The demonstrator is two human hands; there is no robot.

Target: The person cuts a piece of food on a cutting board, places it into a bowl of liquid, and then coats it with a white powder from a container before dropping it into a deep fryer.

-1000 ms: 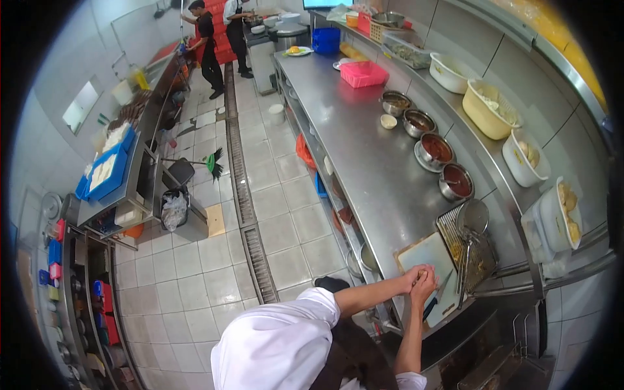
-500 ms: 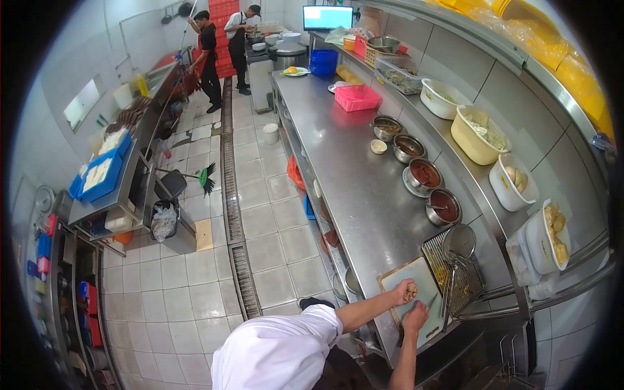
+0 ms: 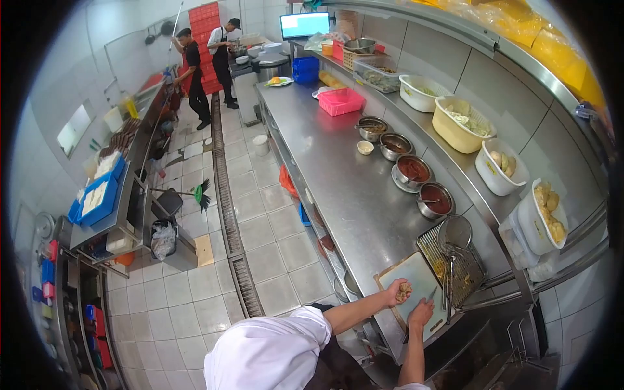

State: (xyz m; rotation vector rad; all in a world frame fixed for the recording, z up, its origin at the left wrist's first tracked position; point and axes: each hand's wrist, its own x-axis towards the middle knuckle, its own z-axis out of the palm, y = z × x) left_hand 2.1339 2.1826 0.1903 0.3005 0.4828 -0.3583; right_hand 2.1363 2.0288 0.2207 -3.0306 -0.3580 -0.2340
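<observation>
Brownish lump [image 3: 403, 292], perhaps food, sits pinched in left hand [image 3: 394, 294] fingers above cutting board [image 3: 416, 275].

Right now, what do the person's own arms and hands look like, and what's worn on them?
White short sleeves on both: the left sleeve ends near the elbow, the right sleeve barely shows at the frame's bottom edge. Forearms are bare. The left hand and right hand look ungloved; rings or a watch are too small to tell.

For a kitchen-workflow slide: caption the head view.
Left hand holds a lump of food above a white cutting board; right hand at its near edge.
</observation>
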